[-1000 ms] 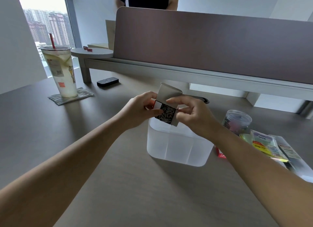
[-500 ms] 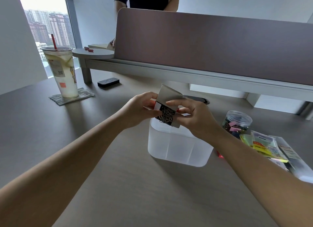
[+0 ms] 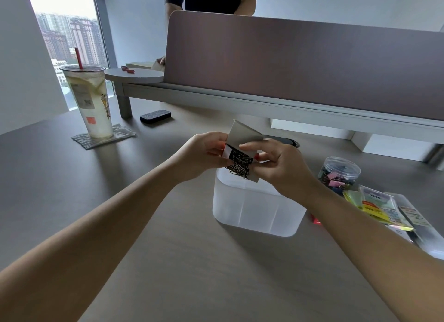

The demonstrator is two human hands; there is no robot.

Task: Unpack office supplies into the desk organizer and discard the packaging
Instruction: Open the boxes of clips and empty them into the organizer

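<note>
Fingers [image 3: 247, 146] of both hands pinch small open paperclip box [image 3: 242, 148] at frame center: left hand [image 3: 204, 153] on its left side, right hand [image 3: 281, 163] on flap and right side. Paperclips [image 3: 239, 163] show at box mouth, directly above translucent organizer [image 3: 254, 208] on surface [image 3: 168, 261]. Binder-clip jar [image 3: 338, 172] and sticky-note packs [image 3: 377, 206] at right.

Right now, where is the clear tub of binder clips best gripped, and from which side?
Grip the clear tub of binder clips round its wall just under the lid, from above with the right hand. It stands upright, round, and the sticky-note packs crowd its near side.
</note>
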